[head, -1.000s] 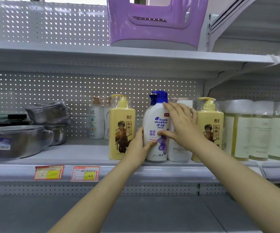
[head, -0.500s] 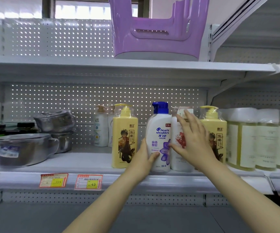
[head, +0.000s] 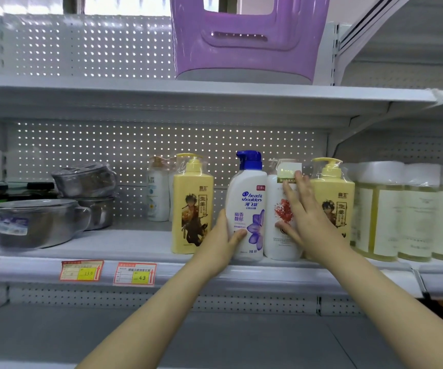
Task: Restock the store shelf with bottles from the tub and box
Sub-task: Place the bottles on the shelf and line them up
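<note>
The blue-capped bottle (head: 247, 209) stands upright near the shelf (head: 135, 243) front edge, and the left hand (head: 221, 242) grips its lower side. The right hand (head: 307, 221), fingers straight, has shifted from it onto the adjoining white bottle (head: 273, 243). Bare shelf lies left of the yellow bottle (head: 192, 203).

left hand (head: 221, 242) grips blue-capped bottle (head: 249, 198); right hand (head: 309, 225) flat against white bottle (head: 273, 201).

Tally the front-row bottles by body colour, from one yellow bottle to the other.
Yellow: 2, the left yellow bottle and the right yellow bottle.
White: 2, the blue-capped bottle and the red-flower bottle.
Total: 4.
</note>
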